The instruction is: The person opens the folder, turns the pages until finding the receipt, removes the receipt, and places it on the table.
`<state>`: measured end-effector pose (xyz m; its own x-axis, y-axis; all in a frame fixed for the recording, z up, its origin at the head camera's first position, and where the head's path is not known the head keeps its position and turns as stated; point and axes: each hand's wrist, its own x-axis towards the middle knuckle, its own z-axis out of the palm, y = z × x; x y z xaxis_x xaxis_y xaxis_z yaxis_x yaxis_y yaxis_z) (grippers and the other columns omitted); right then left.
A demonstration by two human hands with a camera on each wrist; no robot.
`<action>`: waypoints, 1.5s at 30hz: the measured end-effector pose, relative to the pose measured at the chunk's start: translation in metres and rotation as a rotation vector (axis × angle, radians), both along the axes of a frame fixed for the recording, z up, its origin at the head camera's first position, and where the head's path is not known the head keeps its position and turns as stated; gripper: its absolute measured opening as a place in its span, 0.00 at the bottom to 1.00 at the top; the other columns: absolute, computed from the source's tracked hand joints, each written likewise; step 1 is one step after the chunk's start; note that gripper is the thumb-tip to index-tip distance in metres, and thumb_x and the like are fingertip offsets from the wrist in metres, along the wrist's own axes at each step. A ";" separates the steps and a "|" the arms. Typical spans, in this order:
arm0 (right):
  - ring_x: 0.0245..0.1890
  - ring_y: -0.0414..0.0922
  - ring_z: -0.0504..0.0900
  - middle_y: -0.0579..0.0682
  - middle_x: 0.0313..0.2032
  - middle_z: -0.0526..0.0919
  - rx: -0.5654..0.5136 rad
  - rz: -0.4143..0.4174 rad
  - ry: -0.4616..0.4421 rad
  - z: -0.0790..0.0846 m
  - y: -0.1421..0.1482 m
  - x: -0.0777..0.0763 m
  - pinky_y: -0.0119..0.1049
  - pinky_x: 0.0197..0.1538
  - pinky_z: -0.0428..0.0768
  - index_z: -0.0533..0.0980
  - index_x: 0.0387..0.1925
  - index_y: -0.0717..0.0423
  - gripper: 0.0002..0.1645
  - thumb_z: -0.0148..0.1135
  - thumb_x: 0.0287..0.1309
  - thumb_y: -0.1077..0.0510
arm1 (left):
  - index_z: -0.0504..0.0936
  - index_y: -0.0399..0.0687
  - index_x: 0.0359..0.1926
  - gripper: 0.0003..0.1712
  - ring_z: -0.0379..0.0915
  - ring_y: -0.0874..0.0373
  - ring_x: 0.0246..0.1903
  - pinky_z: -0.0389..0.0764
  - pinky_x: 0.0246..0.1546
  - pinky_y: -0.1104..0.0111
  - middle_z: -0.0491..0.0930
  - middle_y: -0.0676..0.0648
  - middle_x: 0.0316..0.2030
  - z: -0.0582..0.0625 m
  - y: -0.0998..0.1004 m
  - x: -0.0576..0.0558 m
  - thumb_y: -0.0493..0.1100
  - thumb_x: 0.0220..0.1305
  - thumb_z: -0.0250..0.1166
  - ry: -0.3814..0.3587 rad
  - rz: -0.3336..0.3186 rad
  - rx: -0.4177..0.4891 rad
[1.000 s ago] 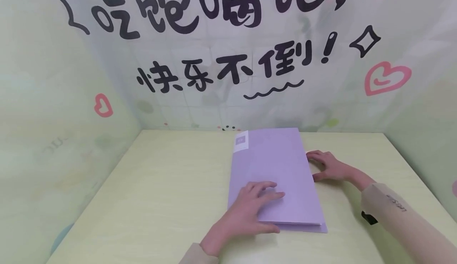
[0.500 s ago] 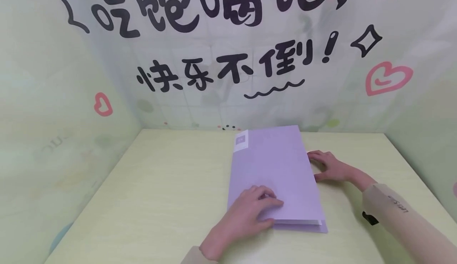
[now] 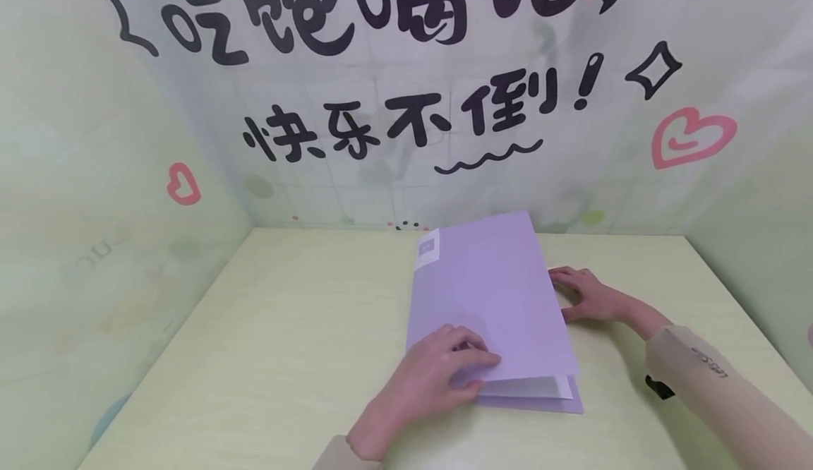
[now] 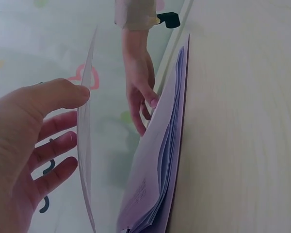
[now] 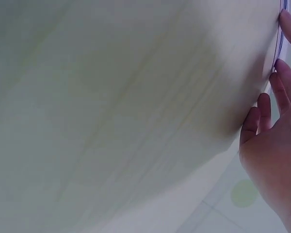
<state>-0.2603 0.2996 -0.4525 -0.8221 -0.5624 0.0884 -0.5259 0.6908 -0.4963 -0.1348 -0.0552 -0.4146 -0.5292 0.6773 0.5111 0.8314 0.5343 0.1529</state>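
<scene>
A purple folder [image 3: 495, 300] with a white label [image 3: 428, 248] at its far left corner lies on the table, its cover partly raised. At the near edge, my left hand [image 3: 432, 375] pinches the cover, thumb at its edge and fingers over the outside. The left wrist view shows the lifted cover [image 4: 86, 145] standing apart from the inner sheets [image 4: 153, 170]. My right hand [image 3: 591, 297] rests at the folder's right edge, its fingertips touching that side. Those fingertips meet the thin edge of the folder [image 5: 280, 41] in the right wrist view.
The pale wooden table [image 3: 305, 315] extends around the folder. Behind it hangs a printed backdrop [image 3: 356, 195] with black writing and pink hearts. A small black item [image 3: 659, 387] shows under the right sleeve [image 3: 705, 371].
My left fingers have curled in at the cover's near edge, and the cover has risen, widening the gap above the sheets. My right hand has stayed nearly still.
</scene>
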 end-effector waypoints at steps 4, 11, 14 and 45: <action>0.59 0.65 0.65 0.67 0.63 0.70 0.008 0.002 0.001 0.002 0.000 0.001 0.52 0.58 0.65 0.68 0.64 0.70 0.44 0.74 0.49 0.52 | 0.87 0.63 0.47 0.19 0.76 0.65 0.47 0.77 0.48 0.80 0.81 0.59 0.45 0.002 -0.004 0.001 0.45 0.53 0.74 0.003 -0.013 0.043; 0.59 0.64 0.67 0.66 0.63 0.70 0.024 0.014 0.010 0.004 -0.002 0.000 0.52 0.58 0.66 0.68 0.64 0.68 0.43 0.73 0.51 0.51 | 0.86 0.60 0.49 0.21 0.77 0.65 0.48 0.77 0.47 0.83 0.82 0.58 0.46 0.007 -0.014 0.002 0.41 0.51 0.75 0.064 -0.031 0.111; 0.58 0.63 0.67 0.65 0.63 0.71 0.023 0.013 0.008 0.005 -0.003 0.001 0.51 0.57 0.66 0.69 0.63 0.65 0.42 0.73 0.51 0.50 | 0.86 0.60 0.50 0.24 0.78 0.65 0.47 0.78 0.43 0.85 0.82 0.57 0.45 0.010 -0.019 0.002 0.40 0.49 0.75 0.120 -0.042 0.147; 0.62 0.60 0.67 0.61 0.63 0.72 0.011 0.031 0.022 0.000 -0.002 0.001 0.49 0.55 0.63 0.70 0.64 0.57 0.41 0.73 0.51 0.47 | 0.71 0.43 0.66 0.43 0.79 0.54 0.42 0.84 0.33 0.80 0.78 0.42 0.49 0.057 -0.067 0.012 0.20 0.46 0.64 -0.077 -0.029 0.538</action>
